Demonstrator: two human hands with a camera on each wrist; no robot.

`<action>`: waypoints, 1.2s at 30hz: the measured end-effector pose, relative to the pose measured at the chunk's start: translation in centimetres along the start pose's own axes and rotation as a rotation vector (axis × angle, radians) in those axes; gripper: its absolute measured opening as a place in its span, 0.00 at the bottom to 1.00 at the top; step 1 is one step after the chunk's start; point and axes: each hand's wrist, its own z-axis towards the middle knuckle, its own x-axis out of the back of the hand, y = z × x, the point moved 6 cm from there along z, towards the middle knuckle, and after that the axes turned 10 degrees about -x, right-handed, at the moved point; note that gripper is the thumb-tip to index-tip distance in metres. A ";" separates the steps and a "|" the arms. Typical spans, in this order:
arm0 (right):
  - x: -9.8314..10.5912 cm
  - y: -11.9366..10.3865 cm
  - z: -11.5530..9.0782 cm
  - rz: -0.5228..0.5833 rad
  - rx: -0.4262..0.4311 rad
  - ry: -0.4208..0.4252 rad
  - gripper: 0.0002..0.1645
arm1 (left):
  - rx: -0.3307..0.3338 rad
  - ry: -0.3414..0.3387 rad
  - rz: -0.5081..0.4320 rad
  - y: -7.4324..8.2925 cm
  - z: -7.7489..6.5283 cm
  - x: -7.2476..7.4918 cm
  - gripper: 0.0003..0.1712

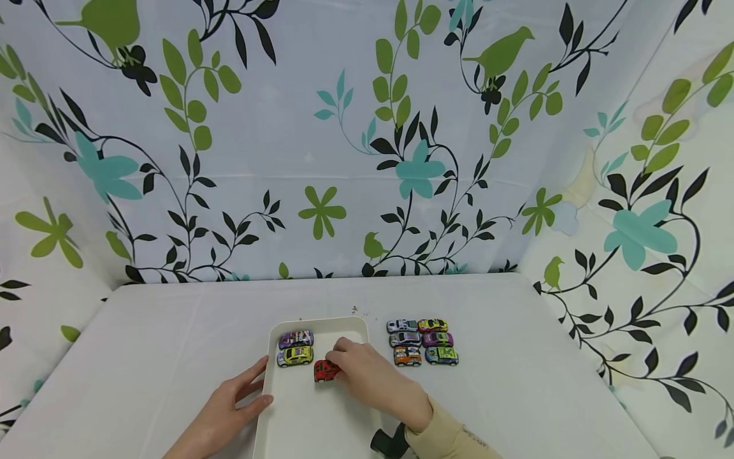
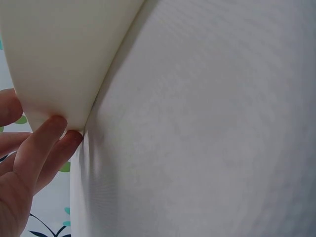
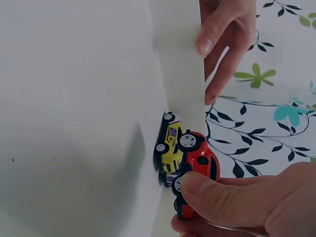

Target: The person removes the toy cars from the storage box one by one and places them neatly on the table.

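Observation:
My right hand pinches a red toy car over the white tray. In the right wrist view the thumb presses on the side of the red car, and its wheels face left. Inside the tray's far left corner a purple toy car stands behind a yellow toy car. At the tray's left side my left hand touches the outer wall, thumb on the rim. The left wrist view shows fingertips of the left hand against the tray wall.
Right of the tray, several toy cars stand in two columns on the white table, among them an orange car and a green car. A dark strapped device sits at the right wrist. Patterned cloth hangs behind.

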 end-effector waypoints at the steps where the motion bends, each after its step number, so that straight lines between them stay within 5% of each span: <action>1: 0.1 0.1 -0.1 0.008 0.002 0.007 0.14 | 0.002 0.000 0.000 0.0 0.0 0.0 0.47; 12: 1.1 2.7 -1.4 0.144 -0.013 0.101 0.17 | -0.027 -0.007 -0.019 0.0 -0.1 0.1 0.47; 25: 2.6 8.6 -3.9 0.207 -0.028 0.346 0.20 | -0.012 -0.004 -0.016 0.0 -0.2 0.2 0.47; 31: 2.8 12.4 -5.1 0.200 -0.090 0.431 0.23 | -0.002 -0.012 -0.036 -0.1 -0.1 0.1 0.47; 36: 2.6 15.7 -5.9 0.217 -0.200 0.422 0.24 | -0.015 -0.012 -0.038 -0.1 -0.2 0.1 0.47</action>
